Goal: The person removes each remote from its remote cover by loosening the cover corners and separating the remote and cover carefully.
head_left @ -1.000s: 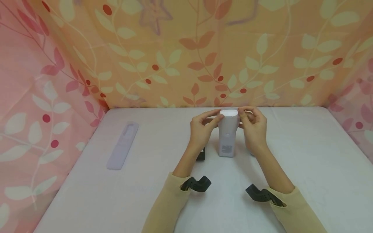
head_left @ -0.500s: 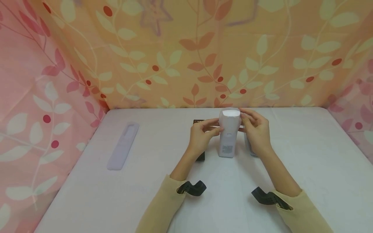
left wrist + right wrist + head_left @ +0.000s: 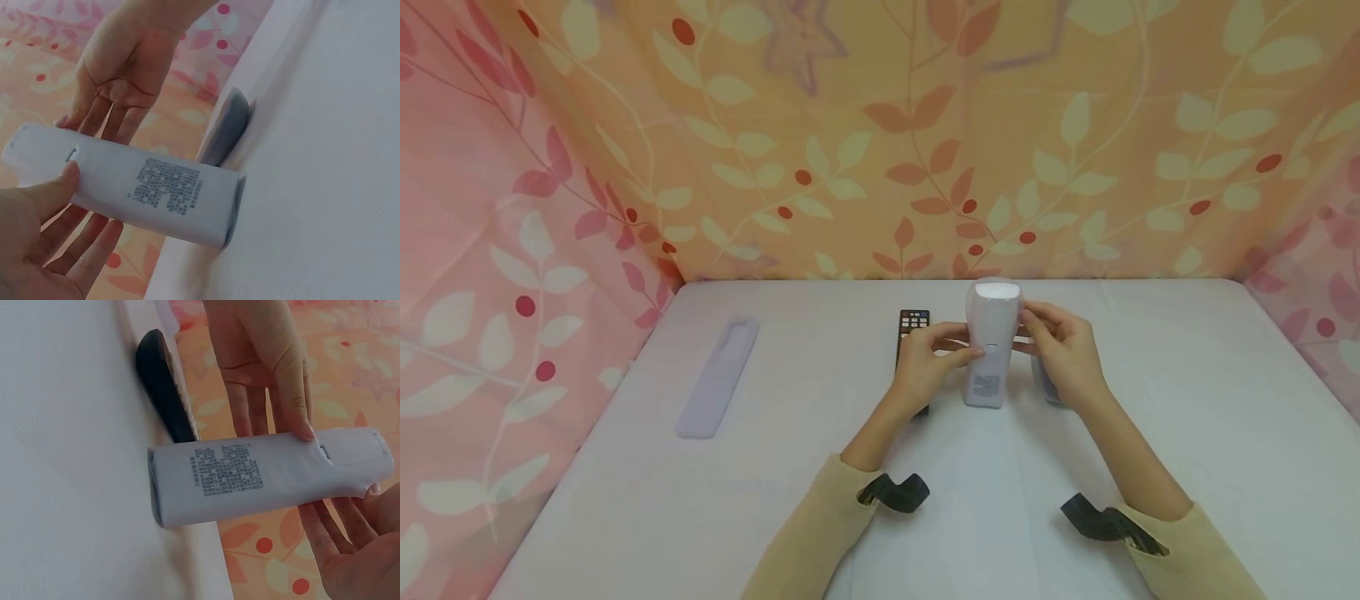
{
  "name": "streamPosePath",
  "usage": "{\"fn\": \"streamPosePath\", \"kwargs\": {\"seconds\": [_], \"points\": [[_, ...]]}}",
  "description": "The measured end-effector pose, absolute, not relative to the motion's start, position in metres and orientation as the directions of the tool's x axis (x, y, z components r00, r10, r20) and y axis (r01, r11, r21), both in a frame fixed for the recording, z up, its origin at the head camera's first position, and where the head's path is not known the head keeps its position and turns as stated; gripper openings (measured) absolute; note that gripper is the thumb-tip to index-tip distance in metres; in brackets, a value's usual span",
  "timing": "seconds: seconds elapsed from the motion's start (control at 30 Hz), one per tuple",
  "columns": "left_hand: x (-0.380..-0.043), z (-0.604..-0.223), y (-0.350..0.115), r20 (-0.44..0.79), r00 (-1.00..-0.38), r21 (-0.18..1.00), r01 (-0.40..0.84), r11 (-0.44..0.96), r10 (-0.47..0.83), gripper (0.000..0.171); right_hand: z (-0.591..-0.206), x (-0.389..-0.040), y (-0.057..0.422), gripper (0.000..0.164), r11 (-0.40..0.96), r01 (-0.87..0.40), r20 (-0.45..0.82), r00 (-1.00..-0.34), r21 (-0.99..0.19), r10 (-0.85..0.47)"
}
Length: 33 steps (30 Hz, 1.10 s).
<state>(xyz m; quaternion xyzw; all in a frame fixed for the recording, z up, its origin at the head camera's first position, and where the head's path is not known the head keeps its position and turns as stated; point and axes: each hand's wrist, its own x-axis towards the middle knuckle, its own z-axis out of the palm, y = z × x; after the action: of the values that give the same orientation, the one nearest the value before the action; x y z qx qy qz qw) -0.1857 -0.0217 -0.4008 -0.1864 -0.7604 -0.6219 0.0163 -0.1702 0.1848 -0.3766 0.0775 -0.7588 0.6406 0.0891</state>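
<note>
Between both hands a white remote control (image 3: 991,367) stands upright, its back with the printed label turned toward me. A clear sleeve (image 3: 973,310) shows around its upper end. My left hand (image 3: 921,367) pinches it from the left, thumb on the back near the small latch, fingers behind. From the right, my right hand (image 3: 1063,350) holds its upper edge between thumb and fingers. In the left wrist view the remote control's lower end (image 3: 232,212) is close over the white table. Behind my left hand lies a black remote control (image 3: 914,320), partly hidden.
A pale lavender remote cover (image 3: 718,379) with an oblong opening lies at the left of the white table (image 3: 820,375). Partly hidden behind my right hand is a grey-blue object (image 3: 1049,388). Patterned cloth (image 3: 820,167) hangs behind the table and at both sides.
My left hand has slid down from the remote control's top to about its middle. My right hand has shifted slightly right and down. More of the black remote control shows.
</note>
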Motion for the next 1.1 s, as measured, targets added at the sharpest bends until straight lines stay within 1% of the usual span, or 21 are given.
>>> {"fn": "streamPosePath", "kwargs": {"seconds": [0.17,0.3,0.4,0.5,0.57,0.73,0.83,0.93,1.1], "points": [[-0.1844,-0.4013,-0.0185,0.260,-0.936,0.942,0.300,0.153,0.237,0.035,-0.3803,-0.1674,0.1878,0.040,0.189,-0.235,0.231,-0.972,-0.953,-0.044],[-0.1857,-0.4028,-0.0167,0.272,-0.937,0.942,0.306,0.138,0.220,0.034,-0.3804,-0.1663,0.1899,0.037,0.229,-0.245,0.233,-0.969,-0.942,-0.078],[-0.1876,-0.4042,-0.0161,0.286,-0.937,0.940,0.314,0.131,0.199,0.033,-0.3805,-0.1666,0.1913,0.039,0.276,-0.231,0.212,-0.972,-0.933,-0.098],[-0.1893,-0.4057,-0.0163,0.294,-0.939,0.938,0.320,0.134,0.181,0.033,-0.3809,-0.1672,0.1917,0.041,0.325,-0.209,0.185,-0.977,-0.922,-0.103],[-0.1895,-0.4059,-0.0167,0.300,-0.938,0.935,0.325,0.140,0.176,0.034,-0.3825,-0.1684,0.1916,0.041,0.356,-0.215,0.192,-0.976,-0.909,-0.101],[-0.1896,-0.4057,-0.0172,0.309,-0.935,0.927,0.337,0.164,0.172,0.034,-0.3831,-0.1690,0.1909,0.040,0.394,-0.222,0.211,-0.975,-0.892,-0.071],[-0.1900,-0.4055,-0.0174,0.311,-0.934,0.921,0.341,0.186,0.176,0.035,-0.3831,-0.1695,0.1917,0.040,0.415,-0.204,0.196,-0.979,-0.887,-0.062],[-0.1908,-0.4051,-0.0179,0.311,-0.932,0.916,0.346,0.204,0.185,0.035,-0.3837,-0.1709,0.1929,0.037,0.438,-0.196,0.187,-0.980,-0.877,-0.063],[-0.1919,-0.4060,-0.0180,0.314,-0.928,0.909,0.355,0.220,0.200,0.033,-0.3838,-0.1736,0.1951,0.027,0.449,-0.195,0.180,-0.981,-0.872,-0.075]]}}
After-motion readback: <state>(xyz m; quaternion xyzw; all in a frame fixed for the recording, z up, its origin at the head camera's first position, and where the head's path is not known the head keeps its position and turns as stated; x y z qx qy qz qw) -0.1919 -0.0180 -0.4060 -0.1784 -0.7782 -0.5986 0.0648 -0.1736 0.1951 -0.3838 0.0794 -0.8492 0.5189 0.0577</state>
